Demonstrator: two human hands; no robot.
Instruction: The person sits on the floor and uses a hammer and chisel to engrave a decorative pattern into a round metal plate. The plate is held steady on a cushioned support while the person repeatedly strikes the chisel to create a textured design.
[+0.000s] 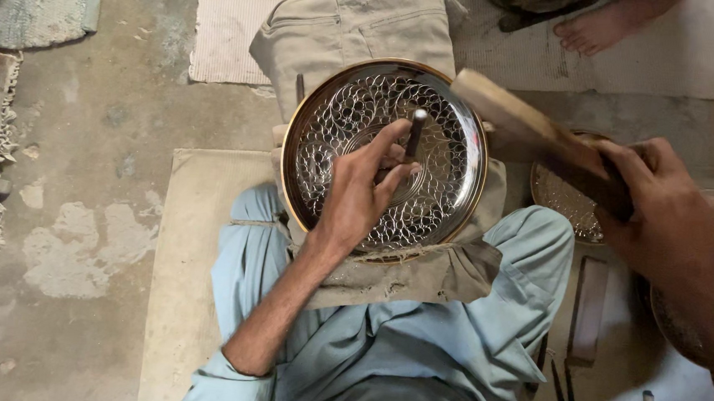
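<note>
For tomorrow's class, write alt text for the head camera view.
The left hand holds a thin metal punch upright on a round, patterned silver plate with a brass rim, while the right hand raises a wooden mallet. The plate rests on beige cloth over the lap.

Free room: bare concrete floor (111,125) from 7 to 10 o'clock of the engraved plate (453,149); plate's rim open at 12 o'clock. Obstacles: left hand (357,196) with punch (415,133) over plate centre; wooden mallet (529,133) in right hand (666,210) at 3 o'clock; second plate (566,203) beneath; loose tools (565,399) at 5 o'clock; another person's foot (604,25) at 1 o'clock.
</note>
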